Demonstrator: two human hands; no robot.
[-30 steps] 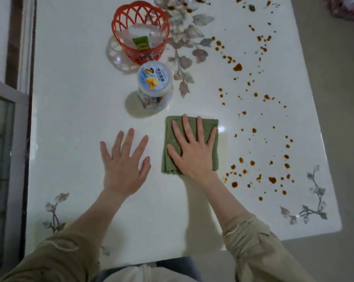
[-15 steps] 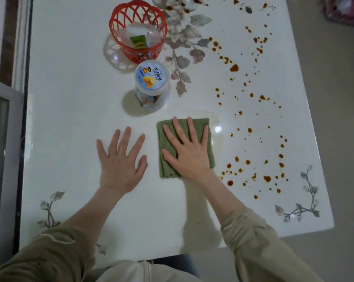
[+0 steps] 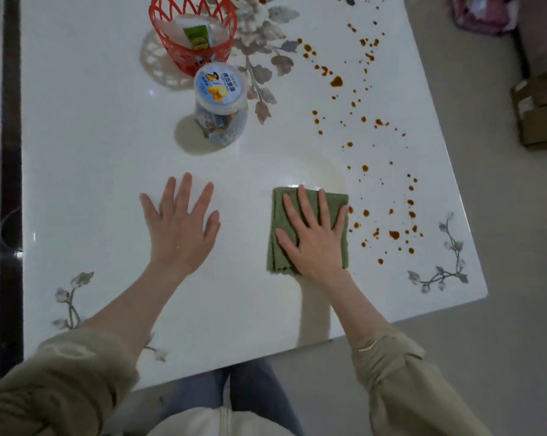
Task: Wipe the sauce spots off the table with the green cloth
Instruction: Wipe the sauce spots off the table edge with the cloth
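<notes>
The green cloth (image 3: 344,243) lies folded on the white table (image 3: 93,152), right of centre. My right hand (image 3: 316,243) presses flat on it with fingers spread. Brown sauce spots (image 3: 394,235) are scattered just right of the cloth and run up the table's right side to the far edge; the nearest touch the cloth's right edge. A faint yellowish smear (image 3: 332,171) shows just beyond the cloth. My left hand (image 3: 179,228) rests flat on the bare table to the left, holding nothing.
A clear jar with a blue-labelled lid (image 3: 219,89) stands beyond my hands, with a red plastic basket (image 3: 190,62) holding packets behind it. The table's right and near edges are close. Cardboard boxes (image 3: 539,114) sit on the floor at right.
My right hand has slid the cloth to the right and toward me, away from the jar and up against the sauce spots. My left hand stays flat in place.
</notes>
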